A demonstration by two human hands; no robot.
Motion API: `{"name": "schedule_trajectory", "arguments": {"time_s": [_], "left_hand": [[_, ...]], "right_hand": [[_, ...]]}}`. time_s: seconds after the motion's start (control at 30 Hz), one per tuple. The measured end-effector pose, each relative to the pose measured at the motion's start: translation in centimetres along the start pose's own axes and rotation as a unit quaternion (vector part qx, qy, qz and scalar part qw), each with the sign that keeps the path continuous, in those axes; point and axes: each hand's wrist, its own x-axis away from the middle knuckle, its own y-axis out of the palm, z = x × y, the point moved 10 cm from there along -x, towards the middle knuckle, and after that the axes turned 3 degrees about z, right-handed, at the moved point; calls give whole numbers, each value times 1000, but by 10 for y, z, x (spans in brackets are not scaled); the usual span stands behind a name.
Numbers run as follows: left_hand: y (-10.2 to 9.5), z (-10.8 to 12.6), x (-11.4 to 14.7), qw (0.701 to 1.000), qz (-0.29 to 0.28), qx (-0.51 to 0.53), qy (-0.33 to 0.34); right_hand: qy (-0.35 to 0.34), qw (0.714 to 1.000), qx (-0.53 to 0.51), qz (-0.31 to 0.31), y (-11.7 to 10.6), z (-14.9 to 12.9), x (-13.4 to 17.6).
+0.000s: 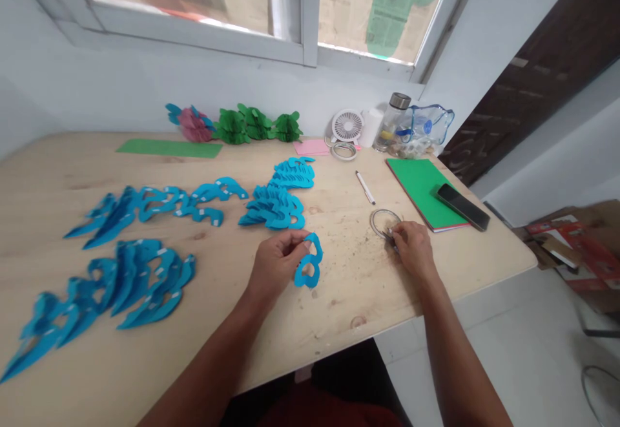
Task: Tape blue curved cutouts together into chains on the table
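A blue paper cutout [309, 272] with rounded loops and holes is pinched between the thumb and fingers of my left hand [278, 259], just above the table. My right hand [411, 246] is closed at the near right edge of a thin ring [372, 221] that looks like a roll of tape; a small dark bit shows at the fingertips, too small to make out. Beyond my left hand stand folded blue paper pieces [274, 207] and a further blue stack [295, 174]. More folded blue pieces [140, 275] with small white patches lie at the left.
A white pen [365, 188] lies beyond the ring. At the right, a phone [462, 206] rests partly on green paper [421, 188]. Along the wall are a green strip [169, 148], paper flowers [232, 126], a small fan [347, 126] and a bottle [393, 120].
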Motion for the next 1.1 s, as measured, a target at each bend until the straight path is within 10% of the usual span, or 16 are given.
{"name": "schedule_trajectory", "arguments": {"time_s": [1.1], "left_hand": [[4,1,1,1000,-18,-7,6]], "right_hand": [[-6,999,-8,52,-13,-19,8]]}}
